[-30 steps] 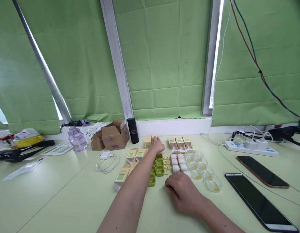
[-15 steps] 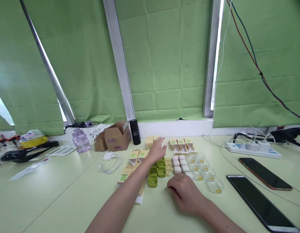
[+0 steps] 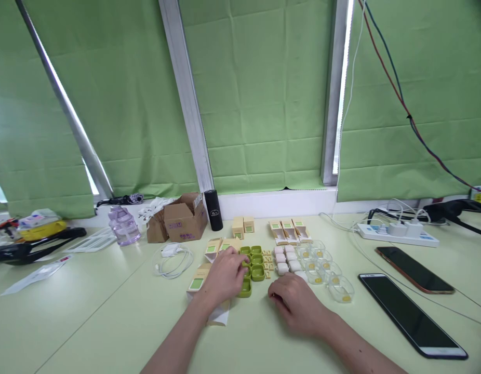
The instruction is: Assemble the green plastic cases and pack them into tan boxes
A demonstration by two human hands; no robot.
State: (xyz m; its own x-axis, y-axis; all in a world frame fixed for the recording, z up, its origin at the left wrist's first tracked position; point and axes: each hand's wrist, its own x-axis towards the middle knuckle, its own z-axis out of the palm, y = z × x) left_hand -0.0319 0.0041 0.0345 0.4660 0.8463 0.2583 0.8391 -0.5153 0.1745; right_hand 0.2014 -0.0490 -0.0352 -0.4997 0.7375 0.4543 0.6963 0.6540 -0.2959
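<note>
Two hands at work over rows of small parts on a pale tabletop [image 3: 108,322]. The left hand [image 3: 224,278] lies palm down over the near left part of the green cups [image 3: 258,272], its fingers bent and reaching over the left column; whether its grip is spread or pinching something cannot be told, the fingertips being partly hidden. The right hand [image 3: 298,306] is curled low over the tabletop, just on the near side of the white pods [image 3: 282,268]; the inside of its grip is hidden, so its contents cannot be told.

The cups stand in two columns, open side up, between the open boxes [image 3: 198,280] on the left and the yellow clips [image 3: 268,266] on the right. Right of the clips come the pods, some pinkish, then the clear cases [image 3: 341,290], each with a yellow spot. Beyond the cups, two closed boxes [image 3: 238,227] stand side by side; to their right, three cartons [image 3: 289,234] lie in a row with their flaps open. Two phones [image 3: 412,314] lie at the right, near a power strip [image 3: 398,236]. At the far left are a coiled cable [image 3: 178,259], a brown carton [image 3: 184,223], a black canister [image 3: 213,210] and a purple bottle [image 3: 124,226].
</note>
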